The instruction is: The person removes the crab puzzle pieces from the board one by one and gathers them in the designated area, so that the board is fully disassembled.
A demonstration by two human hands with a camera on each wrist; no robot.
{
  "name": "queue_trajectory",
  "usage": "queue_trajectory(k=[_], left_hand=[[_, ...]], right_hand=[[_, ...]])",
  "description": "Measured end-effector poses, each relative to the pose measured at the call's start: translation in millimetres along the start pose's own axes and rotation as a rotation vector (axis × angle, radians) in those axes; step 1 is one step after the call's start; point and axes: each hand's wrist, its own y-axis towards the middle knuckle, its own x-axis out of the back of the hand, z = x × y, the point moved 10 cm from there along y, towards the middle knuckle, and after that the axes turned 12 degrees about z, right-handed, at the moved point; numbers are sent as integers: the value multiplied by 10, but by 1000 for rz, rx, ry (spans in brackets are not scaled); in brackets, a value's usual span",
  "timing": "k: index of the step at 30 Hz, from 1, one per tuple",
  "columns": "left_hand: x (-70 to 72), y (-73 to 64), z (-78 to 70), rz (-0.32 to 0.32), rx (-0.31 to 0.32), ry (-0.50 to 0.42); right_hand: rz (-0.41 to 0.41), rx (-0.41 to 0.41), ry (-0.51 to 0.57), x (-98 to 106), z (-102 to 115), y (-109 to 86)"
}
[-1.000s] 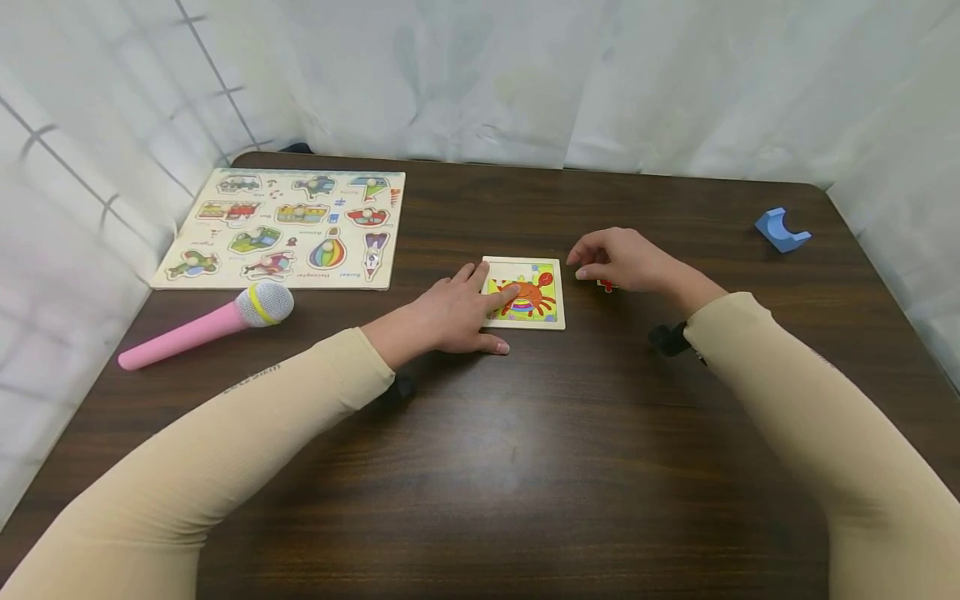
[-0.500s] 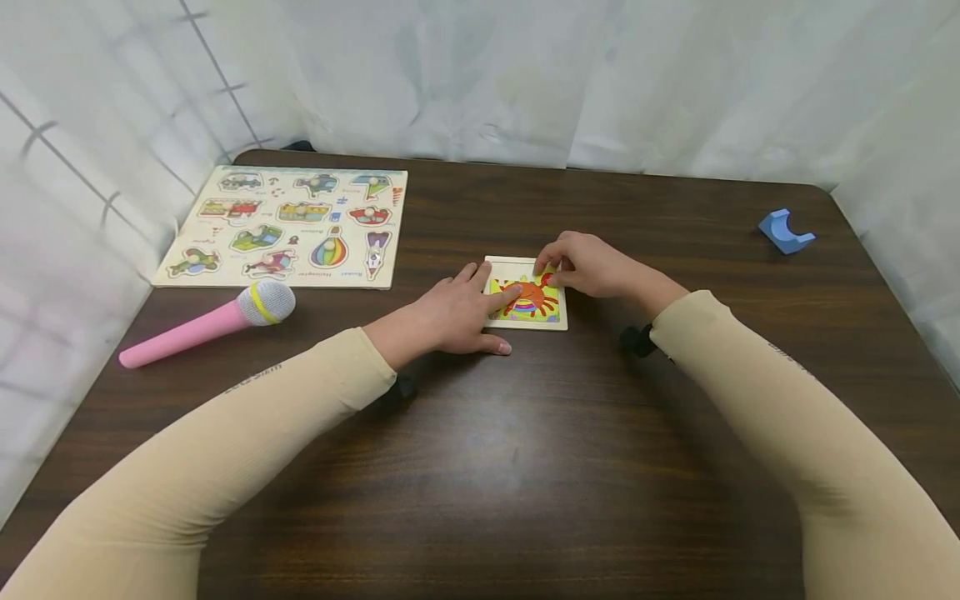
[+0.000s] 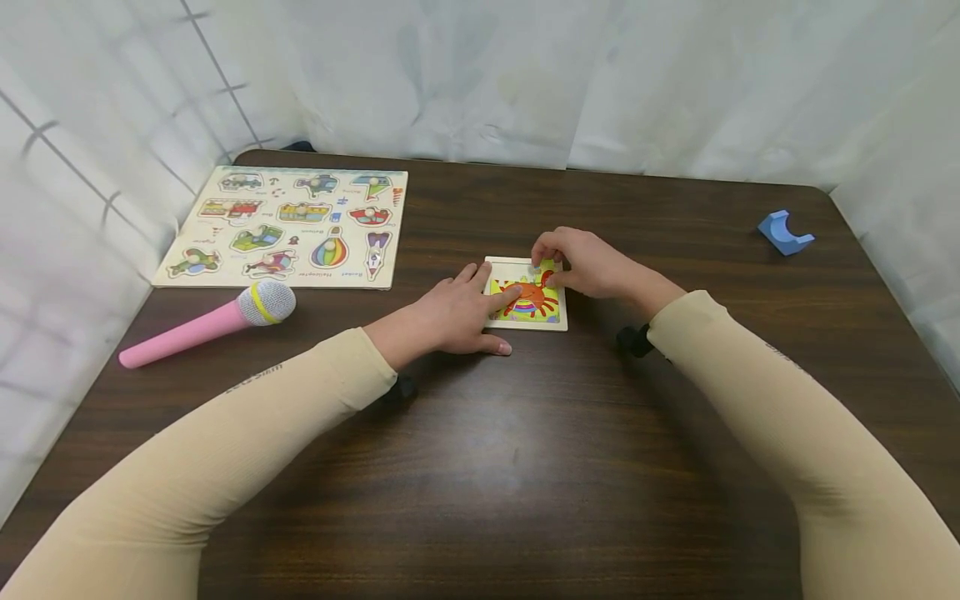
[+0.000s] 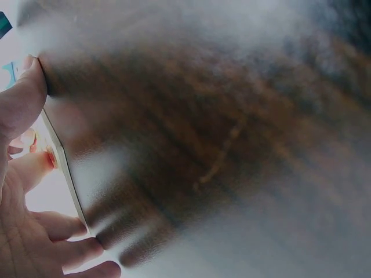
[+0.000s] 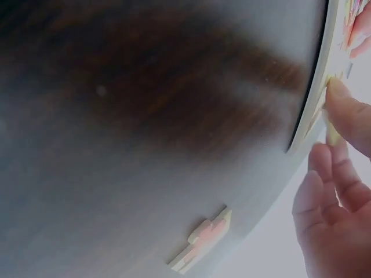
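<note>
A small square wooden jigsaw puzzle (image 3: 534,327) with an orange crab picture lies on the table. My left hand (image 3: 459,315) is spread over its left side, index fingertip on the crab and thumb on the table at the near side. The bare, pale part of the board shows at its top left. At the top right corner, my right hand (image 3: 592,265) pinches a yellow-green puzzle piece (image 3: 547,267) with part of the red claw on it. In the right wrist view this piece (image 5: 332,132) shows edge-on between thumb and fingers. Another loose puzzle piece (image 5: 203,240) lies on the table beside the board.
A large wooden vehicle puzzle board (image 3: 281,229) lies at the back left. In front of it is a pink toy microphone (image 3: 210,327) with a silver head. A blue arched block (image 3: 784,232) sits at the far right, and white curtains (image 3: 495,83) hang behind the table.
My right hand has moved left from beside the board to its top right corner and taken hold of the piece there, which now sits slightly shifted. The left hand has stayed in place.
</note>
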Motion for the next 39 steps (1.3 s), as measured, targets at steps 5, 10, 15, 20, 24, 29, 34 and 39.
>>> queue_trajectory(k=[5,10,15,20,24,29,34,39], left_hand=[[7,-9,-6,-7,-3,2],[6,-10,-7,-9,-5,1],[2,-5,2,-7,-1,-8],[0,-8,7,-8,1,-17],[4,-8,-7,-9,-2,-15],[7,-1,-16,-10,-4,-10],[2,6,-15,-7,-2,-10],[-2,4,-6,-6,4,-5]], right_hand=[[-44,-48,68,55,-77,-33],[-47,-49,123,73,-118,-61],[-78,-46,141,122,-175,-108],[-140,-84,169,258,-337,-280],[-194,-124,197,385,-579,-544],[-241,-213,198,511,-1015,-921],[-219,-321,189,543,-1461,-1231],[-135,-379,185,496,-1732,-1392]])
